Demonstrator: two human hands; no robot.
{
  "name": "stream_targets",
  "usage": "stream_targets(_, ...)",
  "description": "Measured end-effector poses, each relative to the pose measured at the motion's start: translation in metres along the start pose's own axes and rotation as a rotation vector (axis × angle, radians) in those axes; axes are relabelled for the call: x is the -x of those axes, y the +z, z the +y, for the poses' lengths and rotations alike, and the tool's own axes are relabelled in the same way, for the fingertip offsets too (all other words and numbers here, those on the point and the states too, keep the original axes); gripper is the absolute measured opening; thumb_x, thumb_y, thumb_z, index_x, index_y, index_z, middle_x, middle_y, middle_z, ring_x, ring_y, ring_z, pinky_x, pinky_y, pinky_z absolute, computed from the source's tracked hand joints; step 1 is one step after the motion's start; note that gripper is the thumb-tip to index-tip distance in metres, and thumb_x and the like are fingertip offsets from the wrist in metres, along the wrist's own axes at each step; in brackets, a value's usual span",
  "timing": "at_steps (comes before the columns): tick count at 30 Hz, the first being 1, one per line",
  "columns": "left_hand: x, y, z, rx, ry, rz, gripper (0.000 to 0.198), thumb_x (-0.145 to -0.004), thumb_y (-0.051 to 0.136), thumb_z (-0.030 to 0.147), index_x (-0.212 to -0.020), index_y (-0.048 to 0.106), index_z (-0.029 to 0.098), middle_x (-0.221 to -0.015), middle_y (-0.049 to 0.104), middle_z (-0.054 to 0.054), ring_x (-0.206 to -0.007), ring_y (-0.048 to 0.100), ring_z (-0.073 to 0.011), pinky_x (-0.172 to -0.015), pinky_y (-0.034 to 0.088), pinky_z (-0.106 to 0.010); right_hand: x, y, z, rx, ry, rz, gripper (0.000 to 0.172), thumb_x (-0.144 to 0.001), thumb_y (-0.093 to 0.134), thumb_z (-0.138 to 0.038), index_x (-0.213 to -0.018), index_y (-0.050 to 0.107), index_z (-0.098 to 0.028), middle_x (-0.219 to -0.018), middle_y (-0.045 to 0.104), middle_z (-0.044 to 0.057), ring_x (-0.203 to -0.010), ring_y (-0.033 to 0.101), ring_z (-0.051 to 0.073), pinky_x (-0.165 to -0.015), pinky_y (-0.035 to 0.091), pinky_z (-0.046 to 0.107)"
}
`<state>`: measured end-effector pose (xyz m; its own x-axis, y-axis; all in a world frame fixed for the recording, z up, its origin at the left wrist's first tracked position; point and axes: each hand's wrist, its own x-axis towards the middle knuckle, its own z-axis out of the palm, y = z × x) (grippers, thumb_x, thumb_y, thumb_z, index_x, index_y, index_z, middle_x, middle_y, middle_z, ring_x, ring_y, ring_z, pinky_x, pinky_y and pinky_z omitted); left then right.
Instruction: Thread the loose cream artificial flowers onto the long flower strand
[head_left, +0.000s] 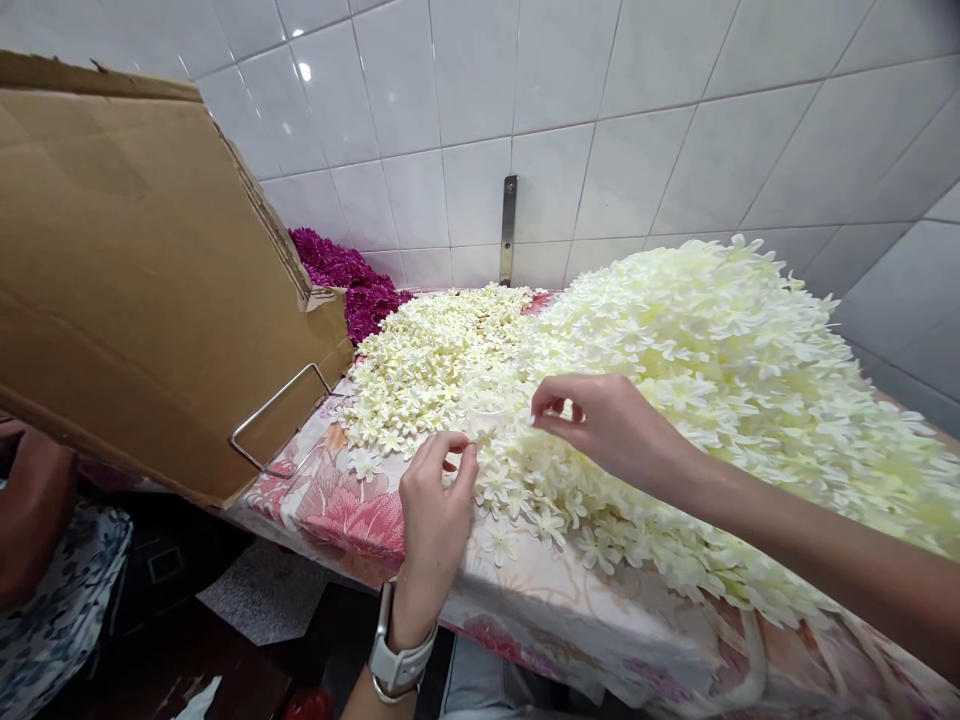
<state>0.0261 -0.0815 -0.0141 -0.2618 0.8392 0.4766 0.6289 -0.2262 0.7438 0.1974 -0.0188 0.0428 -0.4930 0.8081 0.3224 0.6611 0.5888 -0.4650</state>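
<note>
My left hand (439, 495), with a pale watch (405, 660) on its wrist, is raised over the near edge of the white flowers. Its thumb and fingertips pinch together; whatever lies between them is too small to name. To the right, my right hand (600, 420) hovers over the flowers, also in a pinch, with a pale bit at the fingertips that I cannot identify. Between the hands, a small white cup (487, 418) sits among the blossoms. A tall heap of larger white flowers (712, 330) fills the right, and smaller cream flowers (427, 350) spread behind my left hand.
A large cardboard box (142, 270) stands at the left, with a bent metal wire frame (270, 405) by its base. Purple flowers (349, 280) lie behind it. A floral tablecloth (352, 515) covers the table. A metal bracket (508, 230) is on the tiled wall. Another person's arm (37, 505) shows far left.
</note>
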Motion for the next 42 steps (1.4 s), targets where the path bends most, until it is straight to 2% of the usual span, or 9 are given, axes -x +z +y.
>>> stream_targets(4, 0.001, -0.001, 0.003, 0.063, 0.019, -0.032, 0.010, -0.084, 0.052, 0.019, -0.078, 0.060, 0.020, -0.078, 0.065, -0.001, -0.073, 0.059, -0.0141, -0.066, 0.044, -0.022, 0.001, -0.004, 0.004, 0.386, -0.237, 0.159, 0.020, -0.077, 0.054, 0.001, -0.089, 0.064, -0.012, -0.100, 0.064, 0.015, -0.096, 0.056, 0.030, -0.074, 0.048, 0.042)
stream_targets(7, 0.000, 0.001, 0.007, 0.085, 0.038, -0.054, 0.010, -0.084, 0.053, 0.019, -0.079, 0.062, 0.020, -0.080, 0.066, -0.001, -0.077, 0.060, -0.0152, -0.068, 0.044, -0.023, 0.004, -0.002, -0.001, 0.308, -0.380, 0.066, 0.025, -0.080, 0.056, -0.005, -0.103, 0.061, -0.014, -0.105, 0.063, 0.011, -0.099, 0.055, 0.027, -0.080, 0.047, 0.043)
stream_targets(10, 0.001, 0.005, 0.009, 0.108, 0.055, -0.073, 0.011, -0.084, 0.054, 0.019, -0.080, 0.063, 0.021, -0.081, 0.066, -0.001, -0.080, 0.060, -0.0157, -0.069, 0.044, -0.024, 0.006, 0.004, -0.004, 0.163, -0.365, -0.051, 0.018, -0.080, 0.063, -0.014, -0.099, 0.063, -0.015, -0.092, 0.067, 0.008, -0.088, 0.059, 0.024, -0.073, 0.048, 0.038)
stream_targets(14, 0.004, 0.009, 0.013, 0.118, -0.031, -0.043, 0.013, -0.085, 0.055, 0.026, -0.078, 0.065, 0.020, -0.077, 0.067, -0.002, -0.074, 0.059, -0.0156, -0.065, 0.044, -0.024, 0.007, 0.013, 0.000, 0.113, -0.363, 0.131, 0.017, -0.086, 0.051, -0.008, -0.078, 0.064, -0.015, -0.076, 0.066, 0.007, -0.071, 0.059, 0.019, -0.065, 0.047, 0.031)
stream_targets(16, 0.005, 0.009, 0.016, 0.210, -0.110, -0.111, 0.019, -0.085, 0.055, 0.031, -0.076, 0.066, 0.019, -0.075, 0.067, -0.002, -0.073, 0.060, -0.0157, -0.063, 0.045, -0.024, 0.009, 0.015, 0.000, 0.112, -0.427, 0.239, 0.017, -0.086, 0.049, -0.007, -0.078, 0.062, -0.014, -0.074, 0.064, 0.007, -0.070, 0.057, 0.019, -0.063, 0.046, 0.030)
stream_targets(19, 0.003, 0.007, 0.020, 0.413, -0.220, -0.226, 0.023, -0.082, 0.057, 0.035, -0.075, 0.068, 0.017, -0.074, 0.066, -0.002, -0.072, 0.060, -0.0161, -0.059, 0.045, -0.022, 0.014, 0.015, -0.004, 0.079, -0.496, 0.239, 0.015, -0.087, 0.047, -0.008, -0.080, 0.059, -0.014, -0.074, 0.062, 0.008, -0.071, 0.056, 0.020, -0.062, 0.045, 0.030)
stream_targets(33, 0.000, 0.004, 0.016, 0.762, -0.430, -0.180, 0.013, -0.063, 0.075, 0.025, -0.061, 0.066, 0.016, -0.059, 0.060, 0.003, -0.055, 0.052, -0.0078, -0.055, 0.044, -0.018, 0.015, 0.010, 0.000, -0.160, -0.431, 0.062, 0.012, -0.088, 0.052, -0.010, -0.081, 0.059, -0.016, -0.078, 0.063, 0.005, -0.076, 0.056, 0.018, -0.065, 0.045, 0.028)
stream_targets(38, -0.001, 0.004, 0.017, 0.742, -0.436, -0.160, 0.013, -0.069, 0.070, 0.028, -0.064, 0.069, 0.016, -0.063, 0.063, 0.002, -0.055, 0.052, -0.0082, -0.056, 0.046, -0.019, 0.016, 0.004, -0.005, -0.151, -0.264, 0.042, 0.011, -0.087, 0.054, -0.012, -0.080, 0.060, -0.017, -0.077, 0.063, 0.003, -0.071, 0.058, 0.015, -0.062, 0.044, 0.025)
stream_targets(42, 0.000, 0.006, 0.011, 0.538, -0.408, -0.138, 0.013, -0.071, 0.069, 0.030, -0.075, 0.070, 0.017, -0.077, 0.068, -0.001, -0.067, 0.059, -0.0125, -0.061, 0.046, -0.022, 0.014, 0.000, -0.005, -0.112, -0.143, 0.109, 0.011, -0.085, 0.055, -0.011, -0.077, 0.060, -0.018, -0.076, 0.064, 0.002, -0.069, 0.059, 0.016, -0.060, 0.044, 0.025)
